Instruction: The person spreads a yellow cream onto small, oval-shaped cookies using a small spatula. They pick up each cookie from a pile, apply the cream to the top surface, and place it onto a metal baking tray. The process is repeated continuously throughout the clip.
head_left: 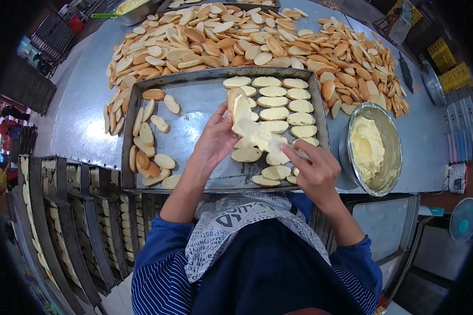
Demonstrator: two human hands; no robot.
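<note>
My left hand (215,137) holds up an oval slice of bread (233,98) over a metal baking tray (194,105). My right hand (316,170) grips a spreader (255,134) whose blade is coated in pale yellow cream and touches or nearly touches that slice. Its handle is mostly hidden in my fingers. Under and beyond my hands, rows of cream-topped bread slices (273,102) fill the tray's right half. Loose bread slices (146,134), without visible cream, lie along its left side.
A large heap of sliced bread (215,39) spreads behind the tray. Right of the tray stands a metal bowl (393,165) of pale cream (367,147). Racked trays of bread (84,226) sit below the table at left. A bowl with a green-handled tool (105,16) is at far left.
</note>
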